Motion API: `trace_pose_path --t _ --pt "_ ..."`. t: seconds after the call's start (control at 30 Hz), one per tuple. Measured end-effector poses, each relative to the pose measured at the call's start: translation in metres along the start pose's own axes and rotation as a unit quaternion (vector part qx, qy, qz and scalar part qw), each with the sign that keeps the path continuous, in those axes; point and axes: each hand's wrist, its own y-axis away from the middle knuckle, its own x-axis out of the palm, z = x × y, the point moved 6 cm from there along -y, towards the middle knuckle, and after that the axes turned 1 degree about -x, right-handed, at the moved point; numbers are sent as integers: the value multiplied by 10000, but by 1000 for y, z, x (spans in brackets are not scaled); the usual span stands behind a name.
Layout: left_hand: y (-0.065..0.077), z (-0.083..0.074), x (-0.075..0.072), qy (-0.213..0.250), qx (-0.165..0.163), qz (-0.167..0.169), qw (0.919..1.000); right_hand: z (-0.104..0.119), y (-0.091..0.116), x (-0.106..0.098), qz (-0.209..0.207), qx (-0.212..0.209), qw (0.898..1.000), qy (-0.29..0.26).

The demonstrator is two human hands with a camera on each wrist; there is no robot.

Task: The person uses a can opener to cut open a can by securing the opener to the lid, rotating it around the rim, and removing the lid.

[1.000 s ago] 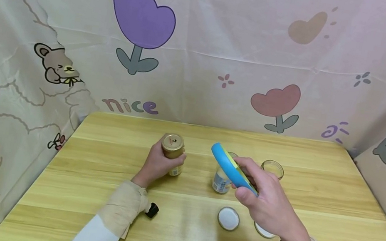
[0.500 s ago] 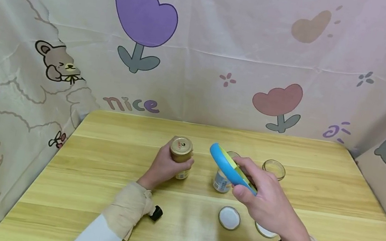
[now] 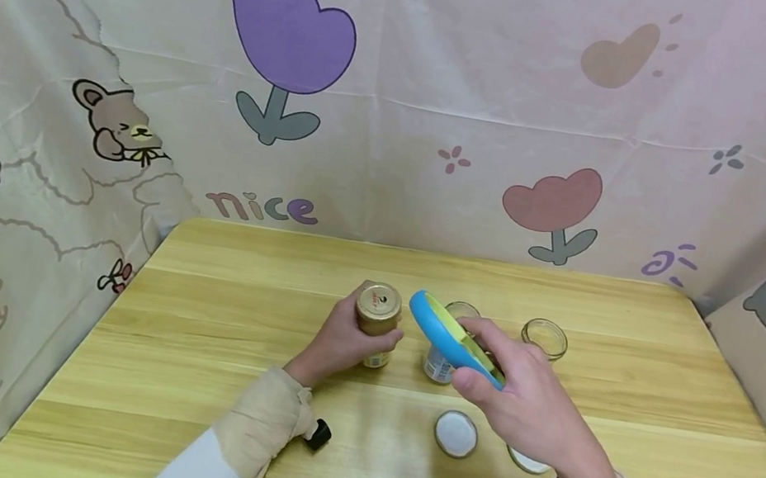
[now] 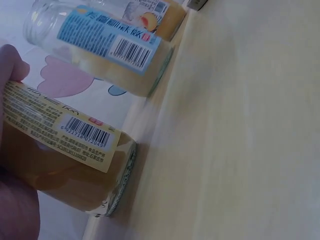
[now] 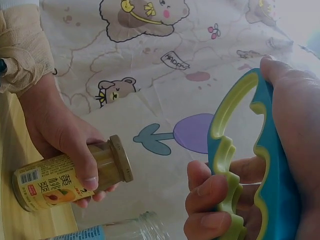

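My left hand (image 3: 340,342) grips an upright glass jar (image 3: 378,307) round its side; a gold lid is on it, and a yellow label shows in the right wrist view. My right hand (image 3: 531,405) holds a blue and lime-green jar opener (image 3: 441,334), tilted, its fingers through the loop. Notched inner edges of the opener (image 5: 230,165) show in the right wrist view. The opener is just right of the gold lid, apart from it. Behind the opener, partly hidden, stands a lidless jar with a blue label (image 4: 110,47).
Another lidless jar (image 3: 544,337) stands farther right, mostly hidden by my right hand. Two lids lie on the wooden table (image 3: 201,344): a white-lined one (image 3: 455,434) in front of the blue-label jar, and a second (image 3: 530,462) partly under the right hand's outline. A printed cloth (image 3: 410,68) hangs behind.
My left hand has carried the gold-lidded jar to the right and slightly nearer me, closer to the jar opener. The right hand has stayed nearly in place, with the opener turned slightly.
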Motion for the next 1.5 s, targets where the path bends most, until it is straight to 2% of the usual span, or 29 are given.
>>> trace_pose_path --t 0.13,0.33,0.43,0.63,0.83,1.07,1.23,1.4,1.5 --pt "-1 7 5 105 91 65 9999 -2 0 1 7 196 9998 51" --pt "0 5 11 213 170 236 9994 -4 -1 1 52 466 9987 202" --pt "0 0 14 236 161 322 9991 -4 -1 1 34 627 9976 287" --pt "5 -22 11 230 236 461 9984 -4 -1 2 -38 841 9956 420" --pt "6 -28 9 247 104 623 9977 1 -2 4 -58 808 9937 772" --pt "5 -28 12 258 130 816 9962 11 -2 5 -149 379 9959 802" --pt "5 -27 13 265 87 813 9963 15 -7 6 -234 738 9938 802" --pt "6 -29 11 225 68 766 9968 19 -17 7 -364 1040 9860 1252" --pt "6 -31 11 136 248 763 9967 19 -22 11 -298 1173 9802 1566"
